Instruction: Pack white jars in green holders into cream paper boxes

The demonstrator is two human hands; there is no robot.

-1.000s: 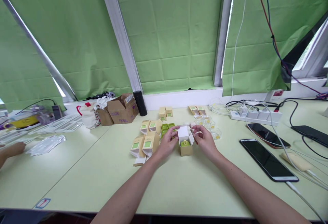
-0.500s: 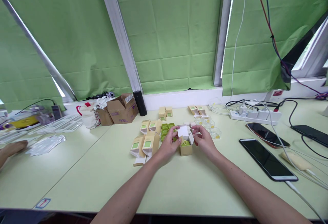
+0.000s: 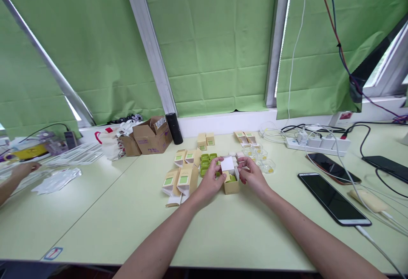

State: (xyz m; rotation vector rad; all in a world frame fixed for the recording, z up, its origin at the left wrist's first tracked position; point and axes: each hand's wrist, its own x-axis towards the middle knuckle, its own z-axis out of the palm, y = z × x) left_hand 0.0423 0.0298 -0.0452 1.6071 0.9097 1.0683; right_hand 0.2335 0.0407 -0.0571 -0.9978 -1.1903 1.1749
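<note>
Between my hands stands a small tan cardboard box, its white-lined lid raised at the back. A green item shows inside, partly covered by a side flap. My left hand holds the box at its left side, thumb against that flap. My right hand pinches at the right side flap with bent fingers. Green square containers sit just behind my left hand, partly hidden by it. Several similar tan boxes with green labels stand to the left, some with flaps open.
Clear plastic cups stand behind my right hand. To the right lie phones, cables and a power strip. A brown carton and a black cylinder are at the back left. Another person's hand is at far left near plastic bags.
The box's left side flap has tipped inward over the green item. My right fingers have shifted slightly at the right flap. The other person's hand has moved up and right.
</note>
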